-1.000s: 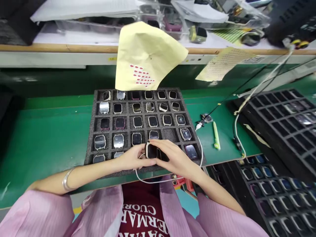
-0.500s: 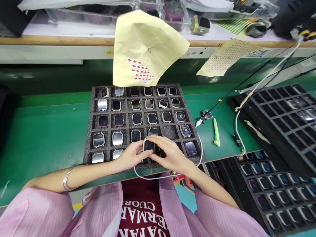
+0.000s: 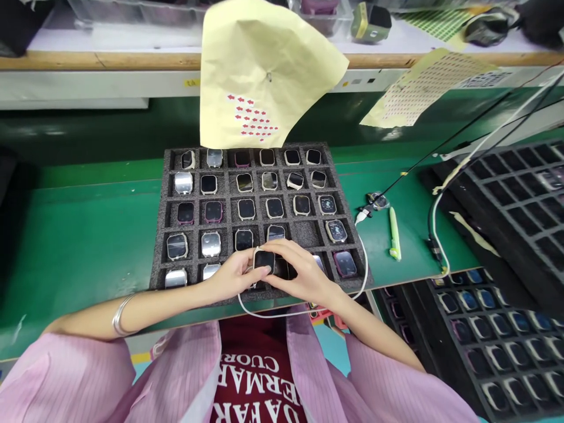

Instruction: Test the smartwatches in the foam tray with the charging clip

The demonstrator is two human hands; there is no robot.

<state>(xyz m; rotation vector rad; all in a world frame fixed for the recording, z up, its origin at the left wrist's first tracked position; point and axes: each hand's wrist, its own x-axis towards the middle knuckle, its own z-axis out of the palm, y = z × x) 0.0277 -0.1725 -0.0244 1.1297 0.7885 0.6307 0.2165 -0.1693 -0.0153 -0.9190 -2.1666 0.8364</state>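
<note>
Between my two hands is a smartwatch case (image 3: 264, 260) without a strap, its dark screen facing up. My left hand (image 3: 235, 270) is closed on its left side, with the thumb at the lower edge. From the right, my right hand (image 3: 299, 270) grips it, fingers over the top and thumb on the screen's lower corner. A white cable (image 3: 282, 317) runs from near my left fingers past my right wrist; its end is hidden. Under my hands lies a dark foam tray (image 3: 304, 234) with watch cases in its compartments, such as a purple-framed one (image 3: 345, 264).
A yellow sheet with red arrow stickers (image 3: 268, 76) hangs from the shelf edge (image 3: 132, 61) behind the tray. To the right are a green pen (image 3: 394, 234), a cable connector (image 3: 363, 213) and stacked foam trays (image 3: 493, 188). More watch trays (image 3: 497, 329) stand lower right.
My view has shifted slightly, so the right-hand items appear farther right and the shelf higher. Both hands keep their hold on the watch case, with little visible movement.
</note>
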